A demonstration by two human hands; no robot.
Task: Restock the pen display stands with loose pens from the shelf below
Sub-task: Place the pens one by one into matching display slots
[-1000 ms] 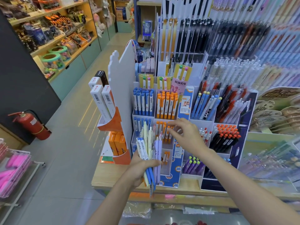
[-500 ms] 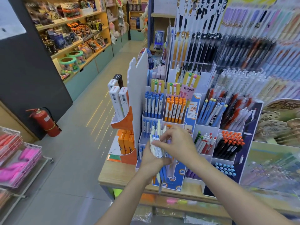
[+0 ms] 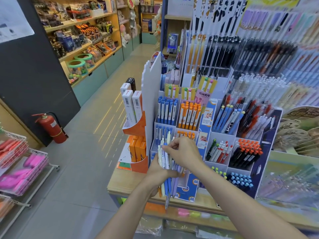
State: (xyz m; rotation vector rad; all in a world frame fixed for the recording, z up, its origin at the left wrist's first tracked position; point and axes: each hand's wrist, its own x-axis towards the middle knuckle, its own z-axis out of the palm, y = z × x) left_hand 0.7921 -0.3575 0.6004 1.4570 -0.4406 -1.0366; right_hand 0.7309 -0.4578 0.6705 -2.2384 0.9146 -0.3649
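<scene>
Gripping a bundle of pens [image 3: 166,171] upright in the left hand [image 3: 159,171], near the stand [image 3: 203,187]; right hand [image 3: 185,153] just above, fingertips [image 3: 164,147] pinching one pen's top.

left arm reaches up from lower centre, forearm bare; left hand [image 3: 159,171] curled in a grip, palm turned right, fingers wrapped | right arm comes in from lower right, crossing above the left wrist; right hand [image 3: 185,153] back toward viewer, fingers [image 3: 170,147] bent, tips pinching just above the left hand
</scene>
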